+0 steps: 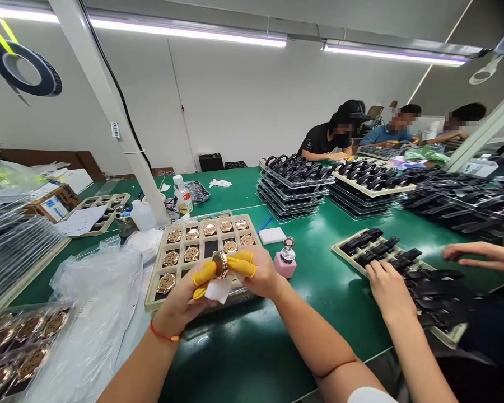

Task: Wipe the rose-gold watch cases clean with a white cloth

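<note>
2 hands | fingers pinch watch case | above tray's near edge

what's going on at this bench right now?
A person's left hand and right hand, in yellow finger covers, hold a gold watch case and a white cloth over a tray of similar cases. Beside them, a co-worker's hand touches black straps.
</note>
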